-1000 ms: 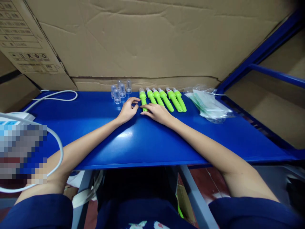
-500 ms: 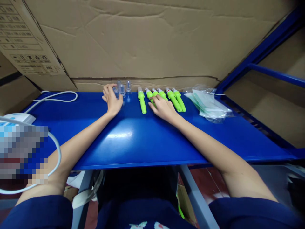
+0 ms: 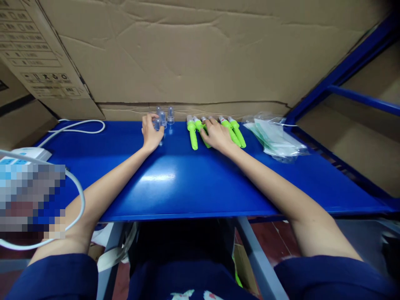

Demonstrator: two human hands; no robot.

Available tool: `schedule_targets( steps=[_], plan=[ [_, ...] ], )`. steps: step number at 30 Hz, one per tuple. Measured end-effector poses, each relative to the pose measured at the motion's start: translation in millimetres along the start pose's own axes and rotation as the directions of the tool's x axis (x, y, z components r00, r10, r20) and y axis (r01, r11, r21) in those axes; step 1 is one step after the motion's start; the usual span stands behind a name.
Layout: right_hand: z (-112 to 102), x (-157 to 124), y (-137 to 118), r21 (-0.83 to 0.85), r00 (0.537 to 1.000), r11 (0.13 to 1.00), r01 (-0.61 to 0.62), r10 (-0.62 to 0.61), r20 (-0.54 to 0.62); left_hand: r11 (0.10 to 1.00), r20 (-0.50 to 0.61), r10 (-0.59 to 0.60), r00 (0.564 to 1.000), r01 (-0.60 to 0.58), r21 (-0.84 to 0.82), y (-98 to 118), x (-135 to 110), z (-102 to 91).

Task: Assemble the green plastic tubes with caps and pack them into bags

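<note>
Several lime-green pen-like tubes (image 3: pixel 192 135) lie side by side at the back of the blue table (image 3: pixel 175 179). My right hand (image 3: pixel 218 135) lies on top of the middle tubes, fingers stretched over them and gripping none. A small group of clear plastic caps (image 3: pixel 170 115) stands upright to the left of the tubes. There my left hand (image 3: pixel 150 133) curls its fingers and thumb round one clear cap (image 3: pixel 157 123).
A stack of clear plastic bags (image 3: pixel 273 135) lies right of the tubes. Cardboard boxes (image 3: pixel 187 54) wall the back. A white cable (image 3: pixel 78 125) and a white power strip (image 3: pixel 21 155) are at the left. A blue frame rail (image 3: pixel 362 99) borders the right.
My left hand moved left from beside the tubes to the clear caps and closed on one. My right hand slid farther back over the middle tubes.
</note>
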State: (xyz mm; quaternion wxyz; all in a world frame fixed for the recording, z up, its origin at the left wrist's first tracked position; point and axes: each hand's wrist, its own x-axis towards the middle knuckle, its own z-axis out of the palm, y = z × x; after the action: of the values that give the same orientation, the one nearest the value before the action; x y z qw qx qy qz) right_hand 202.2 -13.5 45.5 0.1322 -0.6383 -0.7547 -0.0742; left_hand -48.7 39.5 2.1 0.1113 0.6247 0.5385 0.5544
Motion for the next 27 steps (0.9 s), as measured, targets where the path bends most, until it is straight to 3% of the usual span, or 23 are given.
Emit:
schedule_targets(
  steps=[11, 22, 27],
  plan=[
    [9.4, 52.0, -0.4, -0.002, 0.998, 1.000, 0.009, -0.009, 0.058, 0.999, 0.051, 0.012, 0.999, -0.011, -0.033, -0.7, -1.2, -0.8],
    [13.3, 49.5, -3.7, -0.076, 0.996, 0.996, 0.035, -0.029, 0.078, 0.995, 0.201, 0.096, 0.975, -0.097, -0.008, -1.3, -7.5, 0.4],
    [8.2, 47.2, -1.3, -0.036, 0.989, 0.999, 0.031, -0.025, 0.148, 1.000, 0.263, 0.010, 0.965, -0.007, -0.011, -4.2, -5.6, 2.8]
  ],
)
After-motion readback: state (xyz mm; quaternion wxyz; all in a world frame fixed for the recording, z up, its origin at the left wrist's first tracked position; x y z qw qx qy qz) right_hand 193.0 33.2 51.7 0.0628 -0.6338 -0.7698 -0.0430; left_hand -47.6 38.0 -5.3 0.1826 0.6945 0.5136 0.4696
